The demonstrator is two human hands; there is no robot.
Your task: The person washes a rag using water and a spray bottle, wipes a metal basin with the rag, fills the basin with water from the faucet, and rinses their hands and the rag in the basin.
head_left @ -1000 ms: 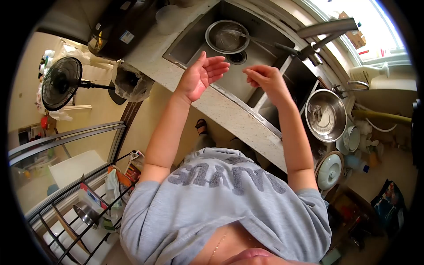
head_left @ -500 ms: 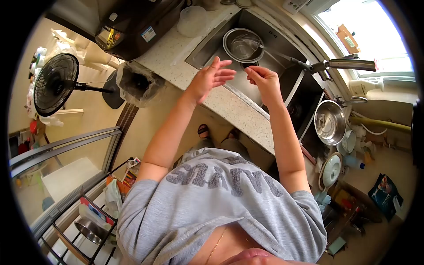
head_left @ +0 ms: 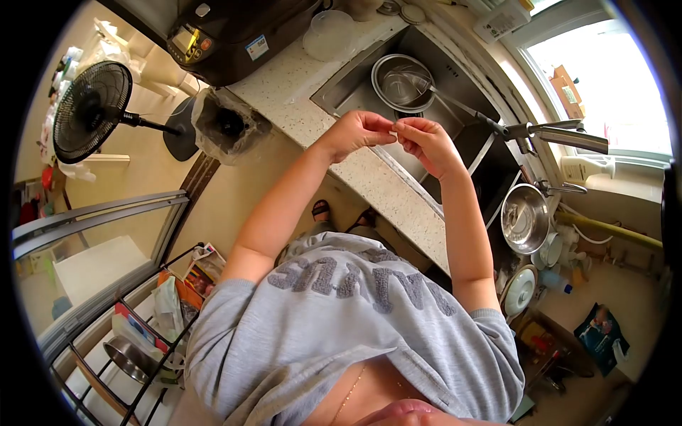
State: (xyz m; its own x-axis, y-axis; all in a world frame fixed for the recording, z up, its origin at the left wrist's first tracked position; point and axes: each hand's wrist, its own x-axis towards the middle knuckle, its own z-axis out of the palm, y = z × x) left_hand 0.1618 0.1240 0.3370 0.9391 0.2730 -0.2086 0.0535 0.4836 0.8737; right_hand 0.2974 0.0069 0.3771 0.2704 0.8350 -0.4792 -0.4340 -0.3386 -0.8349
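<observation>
My left hand [head_left: 360, 135] and my right hand [head_left: 424, 144] meet at the fingertips over the front edge of the sink [head_left: 325, 97]. Thumb and fingers are pinched together on each hand, and anything between them is too small to make out. Beyond the hands, a round metal bowl [head_left: 402, 83] with something clear and a utensil in it sits in the sink, beside the drain.
A dark appliance [head_left: 231, 35] and a clear plastic tub [head_left: 329, 34] stand on the counter [head_left: 284, 106]. The faucet [head_left: 568, 135] is at the right, above a metal pan [head_left: 526, 219]. A lined bin [head_left: 231, 126] and a fan [head_left: 92, 112] are at the left.
My left hand has moved right and closed from spread fingers into a pinch, now touching my right hand's fingertips. My right hand stays pinched. The camera view has shifted.
</observation>
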